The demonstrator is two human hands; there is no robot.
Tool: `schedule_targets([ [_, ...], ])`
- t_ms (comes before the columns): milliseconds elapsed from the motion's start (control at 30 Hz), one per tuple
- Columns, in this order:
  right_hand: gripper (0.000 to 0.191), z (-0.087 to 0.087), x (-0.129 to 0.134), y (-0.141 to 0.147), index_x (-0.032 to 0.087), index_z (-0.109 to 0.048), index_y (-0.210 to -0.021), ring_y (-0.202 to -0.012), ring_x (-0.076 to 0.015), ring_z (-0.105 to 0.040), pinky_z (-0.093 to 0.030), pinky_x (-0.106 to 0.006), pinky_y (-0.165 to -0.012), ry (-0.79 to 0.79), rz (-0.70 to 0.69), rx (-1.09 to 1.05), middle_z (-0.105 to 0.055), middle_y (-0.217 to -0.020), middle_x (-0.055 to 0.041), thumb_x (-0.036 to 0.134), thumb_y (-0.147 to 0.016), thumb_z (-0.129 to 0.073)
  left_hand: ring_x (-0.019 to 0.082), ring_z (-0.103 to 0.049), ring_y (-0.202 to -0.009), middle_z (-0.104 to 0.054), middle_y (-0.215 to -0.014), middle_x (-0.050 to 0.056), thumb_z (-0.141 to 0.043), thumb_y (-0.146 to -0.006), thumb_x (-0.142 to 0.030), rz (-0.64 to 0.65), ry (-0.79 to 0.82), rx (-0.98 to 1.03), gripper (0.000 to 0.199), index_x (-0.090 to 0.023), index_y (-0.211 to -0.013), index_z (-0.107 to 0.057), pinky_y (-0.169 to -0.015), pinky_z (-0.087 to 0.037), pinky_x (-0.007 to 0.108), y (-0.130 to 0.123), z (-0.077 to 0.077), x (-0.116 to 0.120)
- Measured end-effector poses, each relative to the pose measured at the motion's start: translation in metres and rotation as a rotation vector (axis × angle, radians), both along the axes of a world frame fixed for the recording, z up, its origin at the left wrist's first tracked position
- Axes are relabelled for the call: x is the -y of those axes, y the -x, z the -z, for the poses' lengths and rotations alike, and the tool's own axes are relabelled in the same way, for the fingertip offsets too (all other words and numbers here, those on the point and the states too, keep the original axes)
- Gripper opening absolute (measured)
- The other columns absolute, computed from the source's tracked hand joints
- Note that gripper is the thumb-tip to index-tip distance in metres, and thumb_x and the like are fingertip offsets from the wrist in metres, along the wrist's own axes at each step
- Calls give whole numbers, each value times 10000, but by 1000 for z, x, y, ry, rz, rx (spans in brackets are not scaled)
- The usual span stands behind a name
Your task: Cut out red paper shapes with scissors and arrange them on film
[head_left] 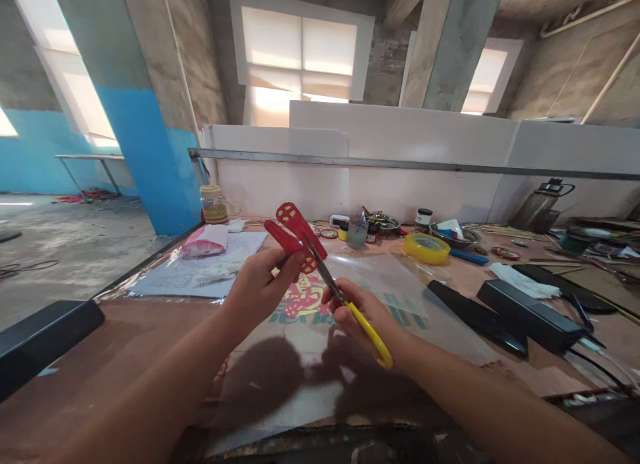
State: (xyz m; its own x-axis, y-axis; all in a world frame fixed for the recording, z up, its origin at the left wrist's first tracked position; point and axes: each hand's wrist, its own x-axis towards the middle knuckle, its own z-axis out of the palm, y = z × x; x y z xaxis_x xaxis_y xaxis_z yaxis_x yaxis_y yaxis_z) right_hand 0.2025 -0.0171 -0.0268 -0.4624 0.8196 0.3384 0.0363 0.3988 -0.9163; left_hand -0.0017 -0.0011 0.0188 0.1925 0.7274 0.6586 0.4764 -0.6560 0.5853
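My left hand (pixel 273 284) pinches a red cut-out piece (pixel 299 229) with pale yellow spots, held up above the table. Yellow-handled scissors (pixel 367 331) are gripped in my right hand (pixel 357 304), their blades pointing up and left against the red piece. Whether the blades are parted is hard to tell. Beneath the hands, a red and yellow patterned piece (pixel 303 303) lies on a translucent sheet (pixel 310 397) with green lettering, partly hidden by my fingers.
Yellow tape (pixel 426 249), a dark case (pixel 533 314) and a white cloth (pixel 525 281) lie to the right. At the left are papers (pixel 185 274) under plastic and a glass jar (pixel 214 205). Small paint jars (pixel 343 232) and a cup (pixel 357 235) line the back.
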Motion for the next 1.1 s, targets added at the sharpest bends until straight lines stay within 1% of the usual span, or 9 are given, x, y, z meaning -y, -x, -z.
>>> schedule_targets([
  [100,663,1,-2,0,197,-543,-918,-630,-118,-383,-314,-254,-557,-2,1,-2,-472,-763,19,826,-712,-588,125,-518,-592,-596,-650,-10,-486,-965,-393,0,7,3,323,-167,-796,-645,-568,-387,246,0,0,0],
  [200,658,1,-4,0,203,-541,-897,-656,-133,-407,-342,-265,-581,-55,0,16,-493,-764,10,835,-715,-572,121,-501,-593,-598,-665,-9,-484,-968,-392,-8,14,-3,328,-163,-805,-653,-570,-380,244,2,1,-1],
  [300,665,-3,-3,-1,205,-535,-893,-665,-144,-413,-355,-276,-587,-105,9,81,-498,-760,3,851,-738,-516,128,-509,-615,-611,-681,-3,-484,-971,-402,-18,5,-31,333,-161,-836,-671,-576,-379,243,4,0,-2],
  [400,643,-4,0,-2,201,-539,-976,-727,-164,-456,-403,-304,-651,-149,13,141,-523,-842,-25,818,-818,-445,133,-537,-637,-640,-702,4,-496,-967,-391,6,-23,-82,320,-158,-834,-670,-583,-381,238,4,-1,-2],
  [500,593,0,0,-4,213,-519,-1107,-815,-187,-500,-439,-343,-742,-220,3,168,-537,-948,-51,753,-878,-434,116,-502,-578,-607,-640,-10,-499,-961,-364,42,-35,-142,332,-152,-745,-636,-553,-355,232,3,-3,-1],
  [600,582,6,-2,-5,219,-504,-1135,-831,-195,-514,-449,-362,-766,-252,16,185,-538,-965,-56,742,-892,-421,111,-481,-556,-590,-622,-16,-485,-965,-361,57,-25,-152,338,-151,-747,-635,-534,-344,228,1,-2,0],
  [733,629,6,-2,-2,211,-522,-1066,-814,-197,-512,-447,-355,-747,-236,44,170,-540,-922,-52,791,-867,-383,121,-516,-593,-634,-678,0,-463,-975,-382,76,-4,-146,346,-151,-797,-649,-550,-363,227,0,0,-1],
  [900,669,1,0,1,213,-529,-980,-762,-179,-476,-412,-319,-687,-179,69,152,-523,-862,-28,847,-809,-397,119,-496,-580,-610,-652,-8,-466,-973,-383,75,-2,-145,349,-155,-784,-648,-542,-349,231,1,1,-2],
  [1100,710,4,-3,2,208,-535,-920,-711,-158,-430,-364,-305,-644,-109,58,98,-494,-808,-4,887,-732,-453,114,-482,-585,-595,-649,-22,-501,-959,-356,95,17,-123,305,-160,-799,-671,-551,-348,227,1,-1,-2],
])
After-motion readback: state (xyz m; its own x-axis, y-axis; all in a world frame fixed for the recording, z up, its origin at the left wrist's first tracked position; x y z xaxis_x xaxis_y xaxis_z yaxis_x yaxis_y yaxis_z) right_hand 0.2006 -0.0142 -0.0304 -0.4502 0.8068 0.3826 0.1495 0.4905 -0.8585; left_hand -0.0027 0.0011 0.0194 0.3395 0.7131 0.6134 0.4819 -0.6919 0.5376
